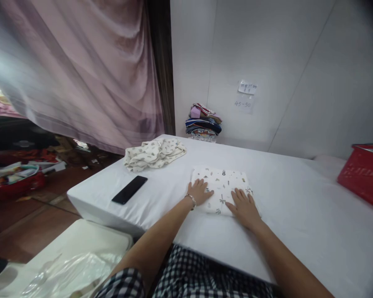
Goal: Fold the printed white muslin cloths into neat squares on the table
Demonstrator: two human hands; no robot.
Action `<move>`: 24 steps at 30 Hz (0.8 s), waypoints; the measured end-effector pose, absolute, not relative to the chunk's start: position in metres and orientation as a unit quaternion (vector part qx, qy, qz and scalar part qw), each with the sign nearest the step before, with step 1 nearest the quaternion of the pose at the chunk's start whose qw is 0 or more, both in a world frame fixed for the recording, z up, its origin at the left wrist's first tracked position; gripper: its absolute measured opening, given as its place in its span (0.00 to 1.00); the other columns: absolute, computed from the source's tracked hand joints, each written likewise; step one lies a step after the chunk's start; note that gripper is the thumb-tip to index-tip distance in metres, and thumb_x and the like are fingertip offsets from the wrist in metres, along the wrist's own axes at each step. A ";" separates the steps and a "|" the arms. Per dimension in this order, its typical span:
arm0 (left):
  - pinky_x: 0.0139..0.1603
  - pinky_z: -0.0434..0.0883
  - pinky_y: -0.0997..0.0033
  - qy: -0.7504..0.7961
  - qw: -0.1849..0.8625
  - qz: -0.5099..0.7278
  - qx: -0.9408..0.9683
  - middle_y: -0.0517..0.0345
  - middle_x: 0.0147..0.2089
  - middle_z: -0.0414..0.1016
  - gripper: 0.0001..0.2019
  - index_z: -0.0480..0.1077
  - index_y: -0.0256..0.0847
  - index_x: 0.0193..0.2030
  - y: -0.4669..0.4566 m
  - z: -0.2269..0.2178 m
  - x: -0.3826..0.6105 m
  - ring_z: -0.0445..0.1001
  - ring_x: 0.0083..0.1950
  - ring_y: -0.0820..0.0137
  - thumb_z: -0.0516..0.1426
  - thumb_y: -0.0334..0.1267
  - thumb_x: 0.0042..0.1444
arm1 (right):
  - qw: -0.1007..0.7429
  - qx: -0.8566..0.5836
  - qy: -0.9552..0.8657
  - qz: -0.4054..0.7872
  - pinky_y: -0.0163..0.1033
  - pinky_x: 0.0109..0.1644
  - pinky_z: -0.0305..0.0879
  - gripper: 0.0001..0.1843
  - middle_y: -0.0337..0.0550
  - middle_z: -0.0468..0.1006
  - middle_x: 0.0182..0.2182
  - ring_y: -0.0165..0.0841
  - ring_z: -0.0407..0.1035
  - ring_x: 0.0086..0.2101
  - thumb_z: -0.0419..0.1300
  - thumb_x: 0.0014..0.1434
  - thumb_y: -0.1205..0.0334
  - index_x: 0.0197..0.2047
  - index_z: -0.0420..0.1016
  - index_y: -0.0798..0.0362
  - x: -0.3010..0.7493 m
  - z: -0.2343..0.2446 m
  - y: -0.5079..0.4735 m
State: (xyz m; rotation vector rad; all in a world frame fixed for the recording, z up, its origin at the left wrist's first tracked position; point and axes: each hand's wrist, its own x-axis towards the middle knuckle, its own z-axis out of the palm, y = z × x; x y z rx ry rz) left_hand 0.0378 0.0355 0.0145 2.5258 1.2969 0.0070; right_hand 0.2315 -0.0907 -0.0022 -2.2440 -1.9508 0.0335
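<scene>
A white cloth with small grey-green printed figures (222,196) lies folded into a flat rectangle on the white-covered table (286,190). My left hand (199,192) rests flat on its left part, fingers spread, with a bracelet at the wrist. On the right part of the same cloth lies my right hand (244,207), also flat with the fingers apart. Neither hand grips anything. A second printed cloth (155,154), cream-white and crumpled, sits at the table's far left.
A black phone (129,190) lies near the left edge. Folded fabrics (203,122) are stacked by the wall under paper notes (247,87). A red basket (363,176) stands at right. Lower left, clear plastic (77,273) covers a white surface. A pink curtain (96,62) hangs behind.
</scene>
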 end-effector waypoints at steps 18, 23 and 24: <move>0.64 0.41 0.44 0.521 0.148 0.029 0.840 0.61 0.70 0.28 0.40 0.39 0.45 0.67 0.107 0.001 0.056 0.30 0.69 0.58 0.34 0.65 0.51 | 0.073 -0.753 -0.654 -0.023 0.52 0.63 0.33 0.37 0.48 0.49 0.63 0.42 0.40 0.62 0.36 0.60 0.39 0.63 0.53 0.54 0.234 -0.015 -0.092; 0.65 0.46 0.54 0.549 0.172 0.101 0.811 0.58 0.70 0.33 0.36 0.44 0.43 0.66 0.111 -0.001 0.051 0.34 0.69 0.62 0.37 0.61 0.54 | 0.068 -0.760 -0.647 -0.003 0.50 0.63 0.31 0.38 0.48 0.46 0.64 0.41 0.37 0.63 0.34 0.60 0.39 0.64 0.52 0.56 0.230 -0.008 -0.093; 0.65 0.48 0.58 0.566 0.180 0.119 0.796 0.55 0.70 0.35 0.35 0.44 0.42 0.66 0.111 -0.001 0.049 0.37 0.69 0.63 0.36 0.59 0.56 | 0.069 -0.761 -0.645 0.001 0.50 0.63 0.31 0.39 0.48 0.46 0.64 0.41 0.36 0.63 0.34 0.60 0.39 0.64 0.52 0.56 0.229 -0.006 -0.093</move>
